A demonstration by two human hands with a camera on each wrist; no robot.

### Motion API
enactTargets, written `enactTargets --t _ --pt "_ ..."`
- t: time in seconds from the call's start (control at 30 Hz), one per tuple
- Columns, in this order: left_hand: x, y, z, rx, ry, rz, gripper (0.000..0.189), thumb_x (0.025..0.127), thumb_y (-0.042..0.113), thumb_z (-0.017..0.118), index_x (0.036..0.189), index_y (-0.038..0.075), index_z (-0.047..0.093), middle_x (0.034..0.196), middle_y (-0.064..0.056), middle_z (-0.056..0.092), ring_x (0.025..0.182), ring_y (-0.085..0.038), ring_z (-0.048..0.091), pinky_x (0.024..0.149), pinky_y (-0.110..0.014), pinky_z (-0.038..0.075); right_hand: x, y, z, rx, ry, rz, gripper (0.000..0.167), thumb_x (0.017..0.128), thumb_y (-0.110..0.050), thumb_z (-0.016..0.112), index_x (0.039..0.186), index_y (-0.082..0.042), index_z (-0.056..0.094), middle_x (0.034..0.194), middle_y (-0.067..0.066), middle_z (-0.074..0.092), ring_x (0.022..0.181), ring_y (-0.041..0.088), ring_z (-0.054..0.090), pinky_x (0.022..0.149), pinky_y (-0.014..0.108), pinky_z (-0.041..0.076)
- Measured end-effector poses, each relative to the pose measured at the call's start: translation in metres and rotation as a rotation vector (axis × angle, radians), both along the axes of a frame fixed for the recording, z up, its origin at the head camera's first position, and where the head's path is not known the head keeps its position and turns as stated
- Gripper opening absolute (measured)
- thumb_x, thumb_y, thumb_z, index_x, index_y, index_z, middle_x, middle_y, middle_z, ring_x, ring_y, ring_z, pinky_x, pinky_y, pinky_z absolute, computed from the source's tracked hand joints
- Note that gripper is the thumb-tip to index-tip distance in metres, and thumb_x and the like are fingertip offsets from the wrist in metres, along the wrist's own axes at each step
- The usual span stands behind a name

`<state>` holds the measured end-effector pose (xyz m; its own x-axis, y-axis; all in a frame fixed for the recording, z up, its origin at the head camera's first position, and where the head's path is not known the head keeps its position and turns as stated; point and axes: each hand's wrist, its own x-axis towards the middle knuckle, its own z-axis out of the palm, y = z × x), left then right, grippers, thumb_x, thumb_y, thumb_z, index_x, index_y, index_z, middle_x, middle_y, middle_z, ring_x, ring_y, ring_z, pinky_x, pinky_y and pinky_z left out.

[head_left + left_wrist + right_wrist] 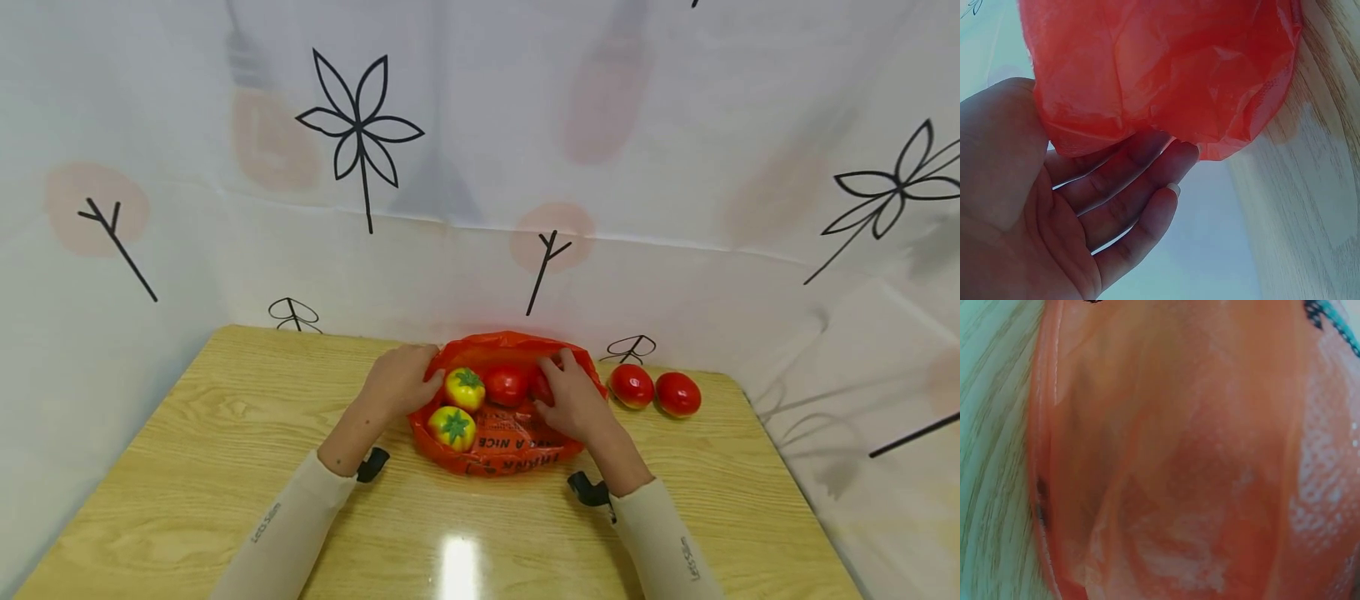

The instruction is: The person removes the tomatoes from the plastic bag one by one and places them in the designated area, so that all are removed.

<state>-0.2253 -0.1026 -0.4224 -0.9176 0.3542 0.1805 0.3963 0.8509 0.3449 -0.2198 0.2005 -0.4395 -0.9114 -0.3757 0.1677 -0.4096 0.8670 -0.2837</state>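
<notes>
A red plastic bag (pixel 517 454) lies spread on the table with its mouth upward and dark print on its inside. My left hand (pixel 397 379) holds the bag's left rim; in the left wrist view its fingers (pixel 1129 215) lie along the outside of the film. Inside the bag sit two yellow tomatoes with green tops, one toward the back (pixel 460 392) and one nearer the front (pixel 442 433). A red tomato (pixel 506 385) lies beside them. My right hand (pixel 573 396) reaches into the right side and grips another red tomato (pixel 539 388), partly hidden by the fingers.
Two more red tomatoes, one nearer the bag (pixel 631 386) and one farther right (pixel 678 394), stand on the wooden table (pixel 187 467) right of the bag. A white patterned cloth (pixel 480 167) hangs behind the table's far edge. Bag film fills most of the right wrist view.
</notes>
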Motion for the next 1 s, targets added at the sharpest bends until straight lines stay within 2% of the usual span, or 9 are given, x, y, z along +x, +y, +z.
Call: enactTargets --t 0.1,0.3,0.7,1.0 --pt "0.001 0.0 0.0 0.002 -0.002 0.004 0.019 0.102 0.024 0.067 0.113 0.009 0.071 0.094 -0.004 0.072 0.078 -0.022 0.064 0.07 -0.038 0.057 0.0 0.0 0.0 0.004 -0.007 -0.003 0.063 0.086 -0.013 0.086 0.141 -0.001 0.058 0.131 0.026 0.05 0.094 0.034 0.064 0.09 0.053 0.06" --pt "0.0 -0.001 0.0 0.0 -0.009 0.008 0.022 0.102 0.025 0.067 0.116 0.009 0.072 0.099 -0.005 0.074 0.082 -0.023 0.066 0.074 -0.039 0.059 0.0 -0.001 0.0 0.011 0.012 0.0 0.061 0.085 -0.012 0.087 0.138 0.0 0.059 0.13 0.025 0.052 0.097 0.035 0.064 0.092 0.053 0.059" --pt "0.0 -0.002 0.003 -0.011 -0.013 0.005 0.02 0.103 0.025 0.067 0.114 0.01 0.071 0.097 -0.004 0.073 0.081 -0.022 0.066 0.073 -0.039 0.059 0.004 -0.001 0.002 -0.023 0.075 0.017 0.059 0.084 -0.011 0.087 0.136 -0.001 0.061 0.131 0.025 0.053 0.1 0.037 0.066 0.089 0.053 0.06" --pt "0.0 0.0 0.003 -0.022 -0.021 0.003 0.021 0.102 0.026 0.067 0.114 0.01 0.071 0.098 -0.004 0.074 0.084 -0.023 0.067 0.075 -0.04 0.059 0.011 0.0 0.007 -0.032 0.082 0.008 0.059 0.085 -0.012 0.086 0.138 -0.004 0.061 0.133 0.022 0.052 0.111 0.039 0.061 0.096 0.055 0.057"
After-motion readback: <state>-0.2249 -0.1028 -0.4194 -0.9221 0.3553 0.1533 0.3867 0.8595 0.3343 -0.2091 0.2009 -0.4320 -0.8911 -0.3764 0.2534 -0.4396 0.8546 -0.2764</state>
